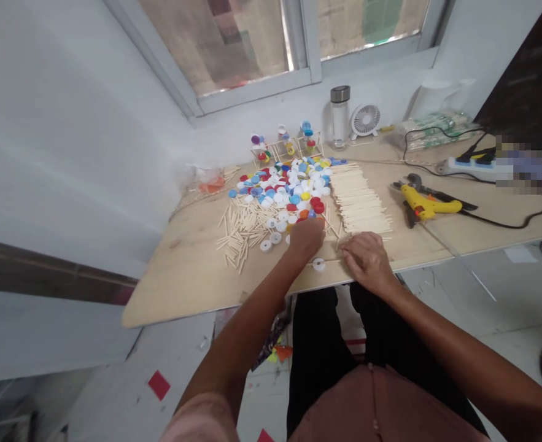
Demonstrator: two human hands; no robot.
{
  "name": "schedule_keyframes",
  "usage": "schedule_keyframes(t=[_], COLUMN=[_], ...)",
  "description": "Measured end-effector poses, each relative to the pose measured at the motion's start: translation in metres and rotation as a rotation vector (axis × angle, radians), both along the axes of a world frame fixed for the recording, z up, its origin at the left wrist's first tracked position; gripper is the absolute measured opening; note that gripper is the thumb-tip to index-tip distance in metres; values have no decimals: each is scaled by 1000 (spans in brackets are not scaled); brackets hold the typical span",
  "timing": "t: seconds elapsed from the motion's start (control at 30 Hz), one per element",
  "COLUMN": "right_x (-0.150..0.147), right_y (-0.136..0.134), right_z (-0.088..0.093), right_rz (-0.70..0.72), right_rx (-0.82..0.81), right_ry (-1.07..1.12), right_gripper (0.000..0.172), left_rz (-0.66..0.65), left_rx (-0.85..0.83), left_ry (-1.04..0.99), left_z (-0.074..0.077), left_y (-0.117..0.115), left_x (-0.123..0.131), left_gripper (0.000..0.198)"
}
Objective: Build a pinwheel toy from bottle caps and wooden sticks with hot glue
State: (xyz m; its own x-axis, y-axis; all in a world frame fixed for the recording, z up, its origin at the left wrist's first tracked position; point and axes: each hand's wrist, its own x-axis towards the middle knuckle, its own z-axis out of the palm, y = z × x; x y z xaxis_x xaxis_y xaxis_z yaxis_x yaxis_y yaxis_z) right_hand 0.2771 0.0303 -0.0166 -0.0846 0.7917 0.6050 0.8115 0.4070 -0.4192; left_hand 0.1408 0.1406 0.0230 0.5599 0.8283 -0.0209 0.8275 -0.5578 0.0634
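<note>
Craft sticks (357, 199) are squared neatly beyond the right hand (367, 261), fingers laid open; the left hand (306, 238) has its fingers curled by bottle caps (282, 196), grip unseen.

The left hand (305, 239) can pass leftward along the near edge of the worktop (183, 288), below the loose wooden sticks (240, 239). Bottle caps (284, 196) stand directly ahead of it. The stacked wooden sticks (356, 199) block the way ahead of the right hand (367, 261). The gap between them and the glue gun (427, 205) looks narrow, though the angle makes it hard to judge.
</note>
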Motion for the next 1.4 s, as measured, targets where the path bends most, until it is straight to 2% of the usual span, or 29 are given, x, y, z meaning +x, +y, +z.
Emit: schedule_keyframes(t=[0.2, 0.43, 0.63, 0.77, 0.87, 1.0, 1.1, 1.17, 1.27, 1.4], right_x=[0, -1, -1, -1, -1, -1, -5, -11, -24, -38], right_y=[0, 0, 0, 0, 0, 1, -5, -14, -29, -42], right_z=[-1, -1, -3, -2, -2, -2, 4, 11, 22, 24], right_rz=[-3, -4, -9, -17, -20, -31, -22, 16, 128, 183], right_rx=[18, 30, 51, 48, 44, 55, 54, 32, -67, -236], right_ry=[-16, -12, -33, -25, -18, 15, 68, 94, 146, 313], right_gripper=[14, 15, 14, 14, 14, 14, 15, 15, 15, 14], left_rz=[-20, -39, -41, -31, -13, 109, 248, 341, 435, 454], left_rx=[-38, -66, -83, -76, -113, -487, -676, -707, -722, -744], left_ry=[101, 123, 47, -74, -308, -1163, -1507, -1652, -1766, -1788], left_z=[6, 7, 8, 13, 13, 3, -5, -8, -10, -13], left_y=[9, 10, 8, 11, 3, -30, -60, -77, -95, -114], left_x=[9, 12, 9, -7, -27, -47, -47, -44, -38, -32], left_gripper=[23, 29, 29, 21, 15, 7, 14, 16, 18, 17])
